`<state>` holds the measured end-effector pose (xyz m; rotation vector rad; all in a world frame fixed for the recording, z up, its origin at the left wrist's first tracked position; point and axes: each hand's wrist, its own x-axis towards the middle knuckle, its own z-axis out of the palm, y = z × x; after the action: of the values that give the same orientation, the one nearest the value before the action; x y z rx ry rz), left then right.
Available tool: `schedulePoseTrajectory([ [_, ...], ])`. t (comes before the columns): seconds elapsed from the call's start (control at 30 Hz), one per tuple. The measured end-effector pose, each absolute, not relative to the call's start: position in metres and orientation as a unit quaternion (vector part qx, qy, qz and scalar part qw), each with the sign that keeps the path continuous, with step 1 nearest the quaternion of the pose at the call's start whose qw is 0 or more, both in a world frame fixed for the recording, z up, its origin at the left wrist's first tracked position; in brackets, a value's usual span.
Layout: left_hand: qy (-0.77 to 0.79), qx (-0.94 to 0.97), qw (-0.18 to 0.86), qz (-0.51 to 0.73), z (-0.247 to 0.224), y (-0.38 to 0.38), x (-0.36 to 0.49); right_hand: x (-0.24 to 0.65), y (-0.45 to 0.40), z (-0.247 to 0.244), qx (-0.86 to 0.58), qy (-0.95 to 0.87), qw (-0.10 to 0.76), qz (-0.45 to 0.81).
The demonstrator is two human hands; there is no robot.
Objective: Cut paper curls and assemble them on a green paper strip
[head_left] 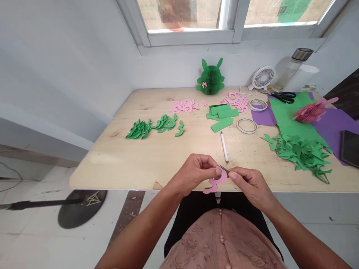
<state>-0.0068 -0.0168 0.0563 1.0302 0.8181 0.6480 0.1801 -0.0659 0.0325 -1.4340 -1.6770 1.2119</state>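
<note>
Pink paper cutout [214, 184] in left hand [198, 172], window print [178, 10] unreadable

A tabletop [112, 164] of pale, knotted wood, smooth with a faint sheen, spans the middle of the frame, with a rough brownish patch [157, 185] at its front edge. From where I stand, the curved pink piece [215, 184] at lower centre looks like matt card, and the slim tool [223, 169] beside it metal. Left of centre, the green cutouts [139, 130] are matt card too. At upper centre, a green figure [212, 84] has a finely pleated paper body. Upper right: a fan [263, 77] of smooth white plastic and a clear bottle [286, 76] with a shiny metal cap [303, 54].
</note>
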Motion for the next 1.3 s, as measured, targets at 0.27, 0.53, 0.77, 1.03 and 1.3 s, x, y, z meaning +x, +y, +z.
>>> schedulePoseTrajectory([
  [0.27, 0.371, 0.475, 0.746, 0.284, 0.0577, -0.0161, -0.0081, 0.182, -0.0644, 0.0366, -0.535, -0.664, 0.294, 0.432],
  [0.53, 0.376, 0.466, 0.751, 0.279, 0.0601, -0.0163, -0.0077, 0.1817, -0.0648, 0.0364, -0.525, -0.663, 0.302, 0.439],
  [0.77, 0.373, 0.468, 0.754, 0.271, 0.0611, -0.0169, -0.0082, 0.182, -0.0652, 0.037, -0.529, -0.66, 0.302, 0.44],
  [1.03, 0.373, 0.472, 0.753, 0.267, 0.0586, -0.0161, -0.0089, 0.1837, -0.0643, 0.0415, -0.53, -0.682, 0.278, 0.42],
  [1.3, 0.376, 0.486, 0.748, 0.25, 0.059, -0.0159, -0.0092, 0.1833, -0.0632, 0.0428, -0.519, -0.695, 0.277, 0.414],
])
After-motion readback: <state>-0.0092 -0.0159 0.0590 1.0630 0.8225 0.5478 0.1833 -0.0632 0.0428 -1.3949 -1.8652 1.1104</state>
